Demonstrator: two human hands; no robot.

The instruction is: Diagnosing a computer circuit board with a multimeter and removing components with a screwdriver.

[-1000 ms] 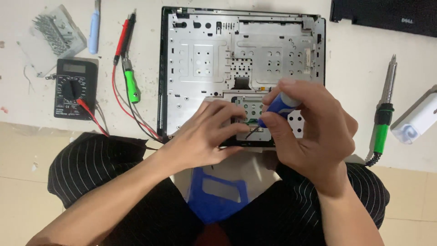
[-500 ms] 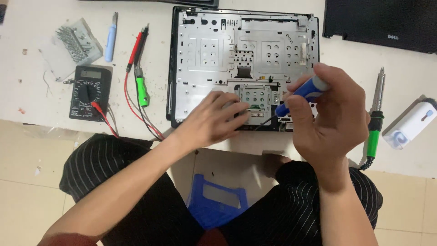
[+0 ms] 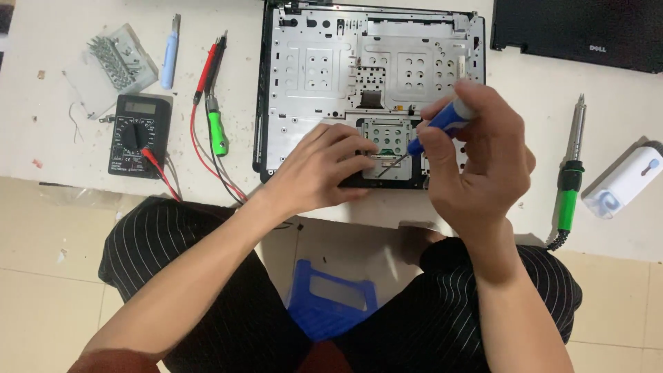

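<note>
The right hand (image 3: 476, 162) has lifted a little, tilting the blue screwdriver (image 3: 442, 123) so its tip angles down-left into the laptop frame (image 3: 311, 76), fingers clamped round the handle. The left hand (image 3: 321, 173) rests flat on the near edge, fingers together, perhaps pinning a small part; I can't tell.

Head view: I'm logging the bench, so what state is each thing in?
Laptop base: opened, metal frame bare.
Left hand: flat on the base's front edge.
Right hand: closed around the blue screwdriver, tip down on the base.
Multimeter: leads plugged in.
Soldering iron: lying unused.
</note>
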